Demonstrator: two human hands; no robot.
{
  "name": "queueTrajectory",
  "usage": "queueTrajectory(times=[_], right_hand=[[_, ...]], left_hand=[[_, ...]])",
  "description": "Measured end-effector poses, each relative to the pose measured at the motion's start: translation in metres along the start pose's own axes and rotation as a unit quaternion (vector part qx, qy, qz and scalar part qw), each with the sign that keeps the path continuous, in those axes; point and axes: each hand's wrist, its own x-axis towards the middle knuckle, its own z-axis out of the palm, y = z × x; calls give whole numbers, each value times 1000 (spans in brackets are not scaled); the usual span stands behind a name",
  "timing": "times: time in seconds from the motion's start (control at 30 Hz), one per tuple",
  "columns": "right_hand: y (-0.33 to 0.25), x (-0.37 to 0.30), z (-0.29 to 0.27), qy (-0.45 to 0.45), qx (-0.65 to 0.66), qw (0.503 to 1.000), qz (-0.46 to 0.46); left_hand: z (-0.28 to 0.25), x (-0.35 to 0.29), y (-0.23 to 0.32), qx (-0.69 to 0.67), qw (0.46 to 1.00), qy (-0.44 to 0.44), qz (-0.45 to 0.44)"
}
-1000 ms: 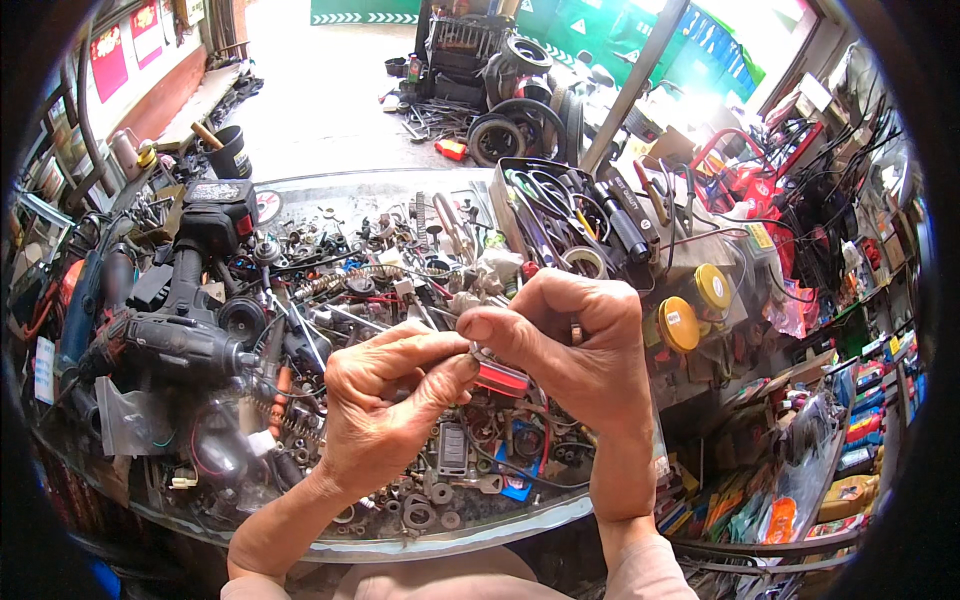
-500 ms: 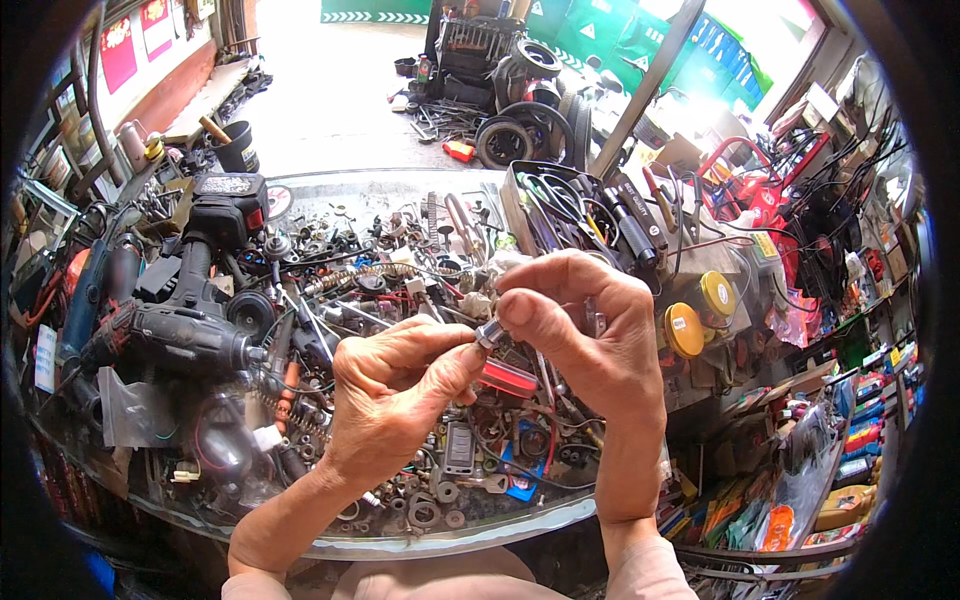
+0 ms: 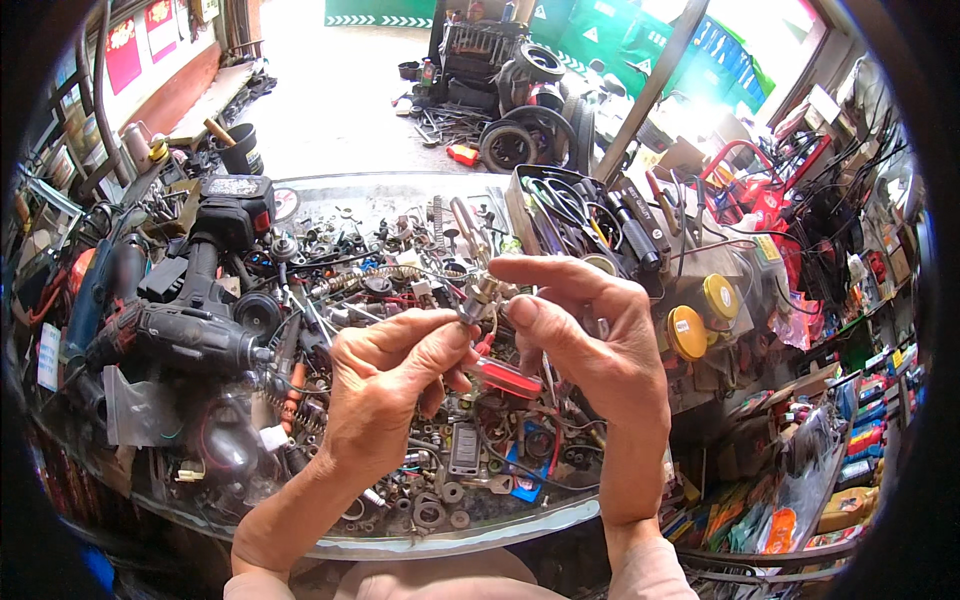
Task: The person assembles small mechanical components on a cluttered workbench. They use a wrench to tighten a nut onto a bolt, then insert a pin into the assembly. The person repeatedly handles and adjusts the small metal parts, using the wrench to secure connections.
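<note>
Between my two hands is a small silver metal fitting, roughly cylindrical and tilted, its exact kind too small to make out. My left hand pinches its lower end between thumb and forefinger. Around the upper end, my right hand has its thumb and forefinger spread apart. The forefinger tip is close by the fitting; whether it touches I cannot tell. Just below the fingers lies a red-handled tool on the cluttered glass-topped bench.
Loose nuts, washers and small parts cover the bench. A black cordless impact wrench lies at left. A tray of tools stands at the back right, with yellow-lidded jars nearer. Tyres are piled beyond the bench.
My right thumb and forefinger have parted from their pinch on the fitting. More of the fitting shows now, its upper end raised. My left hand keeps its pinch.
</note>
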Motion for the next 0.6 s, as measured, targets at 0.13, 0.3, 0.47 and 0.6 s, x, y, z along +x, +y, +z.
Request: queueTrajectory(times=[0.13, 0.3, 0.47, 0.6], right_hand=[[-7, -7, -4, -54, 17, 998, 10], [-15, -13, -5, 22, 94, 995, -39], [1, -9, 6, 116, 364, 918, -106], [16, -16, 21, 157, 273, 938, -142]], left_hand=[[-5, 5, 1, -28, 999, 26, 20], [-18, 14, 10, -102, 992, 64, 43], [-4, 8, -7, -98, 995, 24, -13], [10, 1, -29, -183, 966, 0, -182]])
